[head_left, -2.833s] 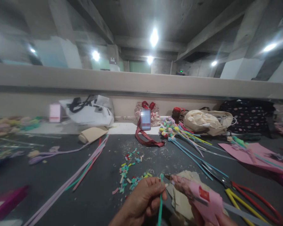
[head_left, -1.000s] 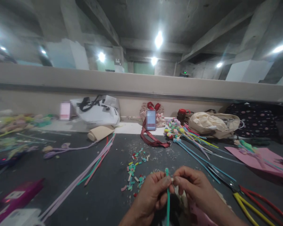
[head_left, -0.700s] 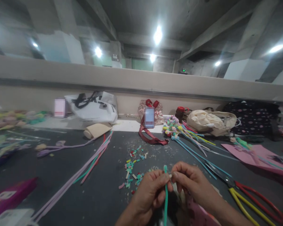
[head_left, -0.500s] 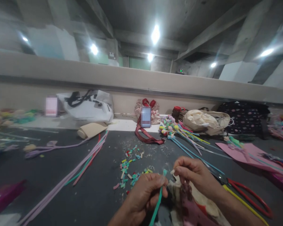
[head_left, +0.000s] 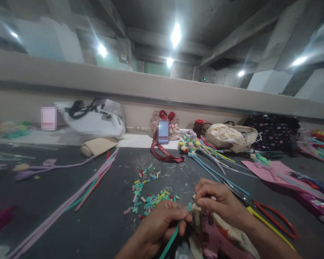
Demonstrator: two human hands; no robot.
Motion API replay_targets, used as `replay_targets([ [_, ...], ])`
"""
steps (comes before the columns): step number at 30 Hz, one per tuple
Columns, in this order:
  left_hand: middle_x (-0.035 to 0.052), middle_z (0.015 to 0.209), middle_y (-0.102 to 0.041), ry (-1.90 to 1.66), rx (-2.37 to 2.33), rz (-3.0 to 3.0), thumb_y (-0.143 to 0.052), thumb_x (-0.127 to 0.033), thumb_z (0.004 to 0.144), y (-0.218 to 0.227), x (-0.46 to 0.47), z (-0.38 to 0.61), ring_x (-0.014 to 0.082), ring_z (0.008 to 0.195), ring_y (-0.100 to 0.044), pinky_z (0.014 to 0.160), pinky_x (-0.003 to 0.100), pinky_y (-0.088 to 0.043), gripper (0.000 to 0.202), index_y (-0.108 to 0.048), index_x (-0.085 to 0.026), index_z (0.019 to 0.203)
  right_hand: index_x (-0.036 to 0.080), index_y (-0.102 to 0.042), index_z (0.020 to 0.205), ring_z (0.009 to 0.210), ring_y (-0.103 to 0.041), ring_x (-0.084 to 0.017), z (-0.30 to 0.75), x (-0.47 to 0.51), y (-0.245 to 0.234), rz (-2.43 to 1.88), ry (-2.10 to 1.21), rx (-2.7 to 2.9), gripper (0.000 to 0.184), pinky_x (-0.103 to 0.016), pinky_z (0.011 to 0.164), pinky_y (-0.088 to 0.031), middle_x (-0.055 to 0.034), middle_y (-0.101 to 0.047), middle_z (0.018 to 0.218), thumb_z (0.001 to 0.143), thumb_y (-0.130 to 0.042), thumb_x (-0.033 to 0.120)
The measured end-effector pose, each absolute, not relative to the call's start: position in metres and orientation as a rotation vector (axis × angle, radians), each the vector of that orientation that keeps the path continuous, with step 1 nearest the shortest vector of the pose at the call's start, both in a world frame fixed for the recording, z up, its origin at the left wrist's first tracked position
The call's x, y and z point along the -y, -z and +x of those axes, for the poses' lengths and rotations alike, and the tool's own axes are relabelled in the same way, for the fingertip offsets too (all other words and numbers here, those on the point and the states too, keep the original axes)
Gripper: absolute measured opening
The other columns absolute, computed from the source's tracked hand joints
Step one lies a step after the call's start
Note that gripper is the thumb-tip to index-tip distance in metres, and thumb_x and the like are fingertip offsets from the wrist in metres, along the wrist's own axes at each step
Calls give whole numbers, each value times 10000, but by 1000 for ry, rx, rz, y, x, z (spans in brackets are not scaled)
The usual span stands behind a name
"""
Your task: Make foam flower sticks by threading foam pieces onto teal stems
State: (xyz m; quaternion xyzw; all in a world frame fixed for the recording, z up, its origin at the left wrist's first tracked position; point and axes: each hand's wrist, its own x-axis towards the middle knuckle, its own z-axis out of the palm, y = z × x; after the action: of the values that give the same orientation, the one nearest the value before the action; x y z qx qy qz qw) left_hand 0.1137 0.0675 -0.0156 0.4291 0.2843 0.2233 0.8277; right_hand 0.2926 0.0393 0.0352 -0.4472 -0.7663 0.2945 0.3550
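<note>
The left hand (head_left: 164,220) pinches a green strip (head_left: 170,241).

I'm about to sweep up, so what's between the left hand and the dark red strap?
In the head view, short multicoloured pieces and finer scraps lie scattered on the dark tabletop between left hand and strap.

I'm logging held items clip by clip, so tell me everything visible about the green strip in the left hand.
The green strip is thin, plain teal-green and looks soft and flexible, though its exact material can't be told. The left hand pinches it near its upper end between the fingers, which hide part of it. A small tip shows past them, too blurred for detail. Below the grip it slants down toward the picture's left and leaves the bottom edge, so its other end is out of view.
</note>
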Motion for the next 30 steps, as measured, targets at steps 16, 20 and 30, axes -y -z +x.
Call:
replay_targets([
  [16, -35, 344, -480, -430, -649, 944, -527, -238, 629, 15, -67, 116, 3, 228, -187, 296, 185, -43, 188, -624, -80, 599, 151, -552, 649, 668, -477, -107, 292, -41, -32, -1163, -628, 2180, 160, -218, 610, -360, 10, -465, 688, 783, -529, 234],
  [20, -32, 338, -480, -418, -667, 959, -550, -254, 609, 11, -66, 117, 4, 227, -204, 300, 183, -48, 190, -620, -81, 577, 149, -560, 655, 654, -471, -100, 292, -40, -31, -1184, -604, 2207, 170, -207, 584, -347, 8, -464, 693, 792, -514, 237],
  [30, -40, 349, -476, -430, -650, 973, -548, -256, 625, 15, -65, 116, 10, 246, -178, 315, 206, -31, 189, -624, -83, 614, 153, -564, 660, 654, -465, -99, 292, -40, -28, -1203, -589, 2209, 168, -204, 587, -339, 14, -458, 684, 792, -515, 244],
])
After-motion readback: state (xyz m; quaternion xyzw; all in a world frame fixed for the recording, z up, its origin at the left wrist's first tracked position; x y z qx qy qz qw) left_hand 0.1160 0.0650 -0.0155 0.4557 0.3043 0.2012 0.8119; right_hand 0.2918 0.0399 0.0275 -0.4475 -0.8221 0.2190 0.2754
